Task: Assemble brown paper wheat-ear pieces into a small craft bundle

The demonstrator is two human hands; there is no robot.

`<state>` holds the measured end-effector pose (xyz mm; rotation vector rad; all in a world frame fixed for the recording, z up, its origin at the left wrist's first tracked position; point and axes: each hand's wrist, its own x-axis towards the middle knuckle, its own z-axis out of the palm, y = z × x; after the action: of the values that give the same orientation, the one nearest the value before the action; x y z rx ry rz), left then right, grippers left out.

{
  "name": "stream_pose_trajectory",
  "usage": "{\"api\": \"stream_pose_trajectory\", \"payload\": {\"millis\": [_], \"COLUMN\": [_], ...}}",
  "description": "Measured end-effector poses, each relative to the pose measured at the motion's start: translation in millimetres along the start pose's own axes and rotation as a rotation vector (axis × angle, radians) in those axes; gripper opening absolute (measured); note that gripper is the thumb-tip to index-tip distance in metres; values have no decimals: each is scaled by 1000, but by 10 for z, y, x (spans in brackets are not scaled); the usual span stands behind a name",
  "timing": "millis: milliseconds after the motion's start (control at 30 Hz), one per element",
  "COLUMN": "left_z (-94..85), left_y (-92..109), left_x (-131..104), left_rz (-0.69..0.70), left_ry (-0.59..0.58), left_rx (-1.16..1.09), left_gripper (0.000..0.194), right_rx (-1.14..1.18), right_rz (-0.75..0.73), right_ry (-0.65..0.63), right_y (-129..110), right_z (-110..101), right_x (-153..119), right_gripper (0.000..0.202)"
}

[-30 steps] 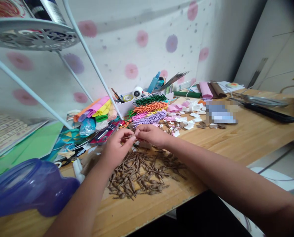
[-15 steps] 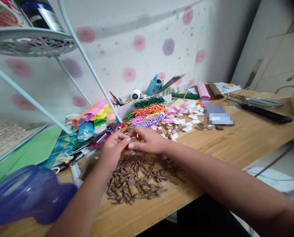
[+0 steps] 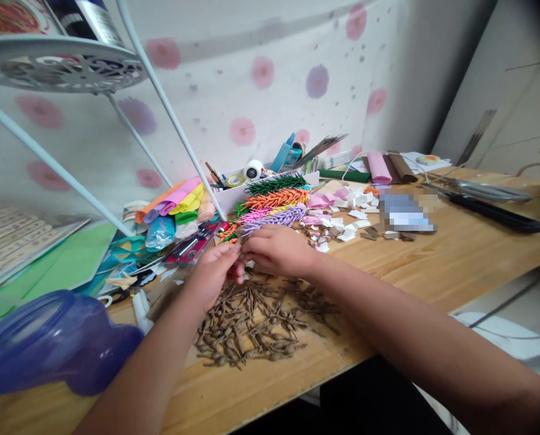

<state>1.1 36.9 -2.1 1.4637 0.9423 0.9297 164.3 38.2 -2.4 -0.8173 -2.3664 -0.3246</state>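
My left hand (image 3: pixel 218 269) and my right hand (image 3: pixel 276 251) meet above the table, fingertips pinched together. What they pinch is too small and too covered by the fingers to make out. Below them lies a spread heap of brown twisted paper pieces (image 3: pixel 252 329), each with a thicker bulge and thin ends. Just behind my hands rest bundles of twisted paper strands in purple (image 3: pixel 274 219), orange (image 3: pixel 276 198) and green (image 3: pixel 274 184). Small white and pink paper scraps (image 3: pixel 342 226) are scattered to the right of the bundles.
A blue-purple plastic container (image 3: pixel 61 344) stands at the left front, beside scissors (image 3: pixel 120 293). Rolls of coloured crepe paper (image 3: pixel 174 202) lie under a white metal rack (image 3: pixel 170 109). On the right are a blurred-out rectangular item (image 3: pixel 406 212) and a black-handled tool (image 3: pixel 496 211).
My right hand has turned over, its back now facing up and its fingers curled closer to the left fingertips. The left fingers have shifted slightly. The whole view has moved a little.
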Motion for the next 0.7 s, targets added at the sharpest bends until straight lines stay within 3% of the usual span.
{"api": "stream_pose_trajectory", "payload": {"millis": [300,467,600,700], "left_z": [-32,-146,-191,-152], "left_y": [-50,-182,-169,-101], "left_x": [14,26,22,3], "left_rz": [-13,-54,-80,-70], "left_ry": [-25,-8,11,195], "left_rx": [31,122,369,674], "left_gripper": [31,37,43,49], "right_rx": [-104,53,165,208], "right_rz": [-39,2,118,189], "right_ry": [1,2,19,21], "right_y": [-55,-83,-83,-80], "right_z": [-23,53,129,184], "right_x": [2,6,6,6], "right_gripper": [24,22,23,26]}}
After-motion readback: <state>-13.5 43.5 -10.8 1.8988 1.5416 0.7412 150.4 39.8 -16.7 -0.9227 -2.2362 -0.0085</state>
